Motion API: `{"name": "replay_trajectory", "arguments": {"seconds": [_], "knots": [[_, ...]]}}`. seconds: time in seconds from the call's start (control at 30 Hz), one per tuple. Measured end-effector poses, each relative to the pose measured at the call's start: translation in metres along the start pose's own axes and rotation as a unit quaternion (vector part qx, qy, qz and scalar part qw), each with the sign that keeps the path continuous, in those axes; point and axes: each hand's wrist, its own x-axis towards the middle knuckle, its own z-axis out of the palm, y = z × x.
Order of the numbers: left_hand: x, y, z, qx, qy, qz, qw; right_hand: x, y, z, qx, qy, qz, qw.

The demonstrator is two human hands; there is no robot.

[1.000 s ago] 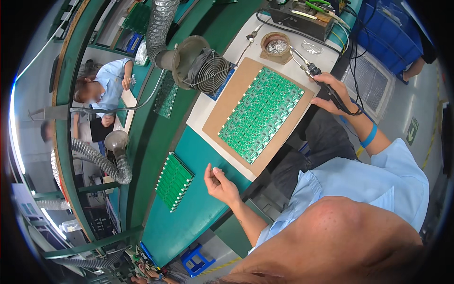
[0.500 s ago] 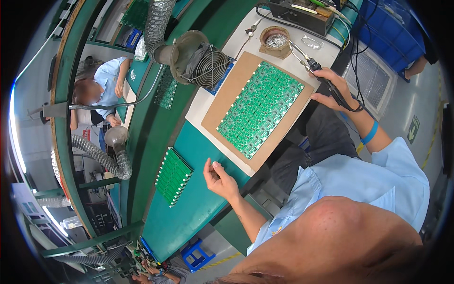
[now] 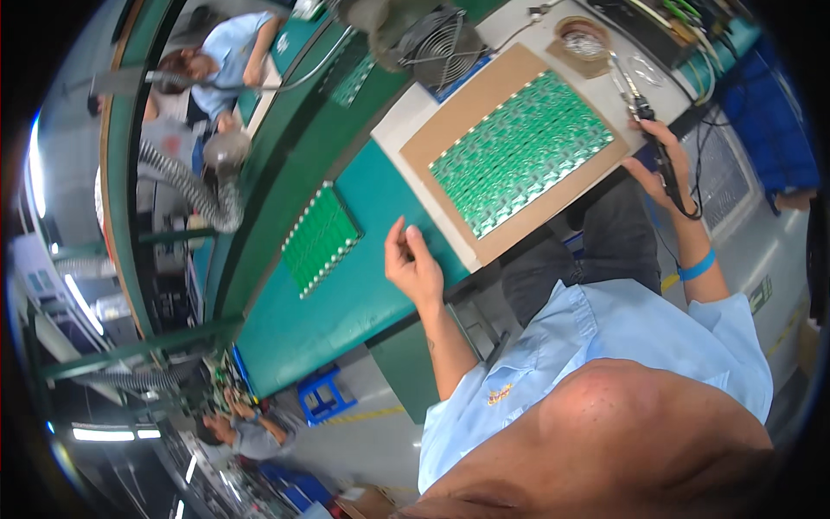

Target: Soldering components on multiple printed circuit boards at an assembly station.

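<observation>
My right hand (image 3: 670,164), at the right, grips a black-handled soldering iron (image 3: 643,111). Its thin metal end reaches up toward a round tan pot (image 3: 581,40) of silvery shavings. My left hand (image 3: 417,266) hovers over the bench's front part, holding nothing, thumb apart from loosely curled fingers. Between the hands, a large green circuit board panel (image 3: 523,151), dotted with components, lies flat on a brown board (image 3: 421,149). Left of my left hand, a stack of green circuit boards (image 3: 320,240) rests on the green mat (image 3: 337,337).
A round fan (image 3: 445,48) with a wire guard stands behind the brown board. A dark box (image 3: 640,30) with cables sits at the back right. Across the bench a person in light blue (image 3: 229,56) works. A blue stool (image 3: 324,395) stands on the floor.
The whole view has shifted, so the bench things sit further up and the panel further right. My right hand still grips the iron; my left hand stays free.
</observation>
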Motion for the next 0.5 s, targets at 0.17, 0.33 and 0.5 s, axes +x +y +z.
{"name": "replay_trajectory", "arguments": {"seconds": [0.17,0.33,0.5], "knots": [[0.0002,0.0010,0.0009,-0.006,0.004,0.004,1.000,-0.0041,0.0067,0.0013,0.020,-0.007,0.032,0.999],[0.0007,0.0037,-0.0002,-0.001,0.004,0.017,1.000,-0.0048,0.0096,0.0026,0.014,-0.014,0.031,0.999],[0.0006,0.0051,0.0009,-0.002,-0.008,0.010,1.000,-0.0066,0.0082,-0.0009,-0.009,-0.019,0.045,0.999]]}}
